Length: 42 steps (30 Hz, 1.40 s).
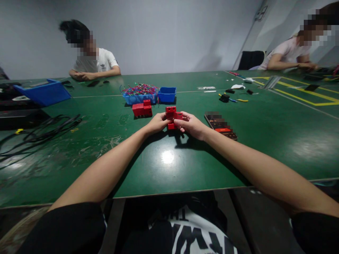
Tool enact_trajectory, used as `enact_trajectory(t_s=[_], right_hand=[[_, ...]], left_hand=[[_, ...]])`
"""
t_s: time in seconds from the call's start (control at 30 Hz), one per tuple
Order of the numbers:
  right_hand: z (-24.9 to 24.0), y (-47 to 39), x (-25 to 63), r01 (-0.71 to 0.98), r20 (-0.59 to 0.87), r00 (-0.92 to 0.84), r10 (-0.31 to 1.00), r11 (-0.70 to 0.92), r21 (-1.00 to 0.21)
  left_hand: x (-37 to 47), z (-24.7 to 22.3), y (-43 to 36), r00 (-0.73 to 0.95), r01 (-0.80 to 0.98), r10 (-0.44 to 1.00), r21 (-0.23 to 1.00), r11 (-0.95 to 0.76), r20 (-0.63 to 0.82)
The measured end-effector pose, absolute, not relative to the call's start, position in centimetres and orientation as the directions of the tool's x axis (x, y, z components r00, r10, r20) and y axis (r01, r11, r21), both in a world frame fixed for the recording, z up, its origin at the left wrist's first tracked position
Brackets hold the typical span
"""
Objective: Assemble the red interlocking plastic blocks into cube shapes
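Note:
Both of my hands meet over the green table around red block-like parts (171, 110). My left hand (158, 123) grips them from the left side, its fingers partly hidden behind the red plastic. From the right, my right hand (191, 125) pinches the same parts with the thumb in front. Whether they are one piece or several fitted together, I cannot tell. Another red block (142, 109) lies on the table just beyond my left hand. Behind it stands a blue bin (140, 98) heaped with thin coloured wires, beside a smaller blue bin (167, 95).
A phone (220, 126) lies right of my right hand. Pliers (242, 101) and small black pieces are farther right. Black cables (39, 135) and a tilted blue tray (46, 93) occupy the left of the table (148, 169). Two people sit across.

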State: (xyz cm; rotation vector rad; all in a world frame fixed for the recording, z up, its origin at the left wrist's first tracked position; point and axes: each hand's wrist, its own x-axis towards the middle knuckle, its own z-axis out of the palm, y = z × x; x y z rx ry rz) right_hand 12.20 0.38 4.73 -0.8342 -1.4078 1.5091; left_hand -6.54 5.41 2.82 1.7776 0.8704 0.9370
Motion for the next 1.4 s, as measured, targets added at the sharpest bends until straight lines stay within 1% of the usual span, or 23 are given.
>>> enact_trajectory(t_s=[0.33,0.63,0.97,1.23,1.4], right_hand=[[4.7,0.4,12.3,-0.061,0.135,-0.424,0.895,0.120,-0.991],[5.4,0.0,11.9,-0.005,0.065,-0.390,0.918,0.068,-0.998],[5.5,-0.1,12.0,0.034,0.054,-0.382,0.923,0.072,-0.997],[5.9,-0.3,12.0,0.065,0.049,-0.384,0.922,0.081,-0.995],[5.9,-0.3,11.9,0.076,0.067,-0.371,0.926,0.102,-0.992]], left_hand=[[-6.4,2.9,5.3,0.494,0.166,0.836,0.918,-0.360,0.239],[-6.3,3.3,4.9,0.503,0.172,0.828,0.911,-0.376,0.248],[-6.1,3.3,4.9,0.494,0.193,0.834,0.905,-0.379,0.244],[-6.1,3.3,4.9,0.505,0.175,0.823,0.904,-0.391,0.259],[-6.1,3.4,4.8,0.500,0.197,0.825,0.893,-0.404,0.263]])
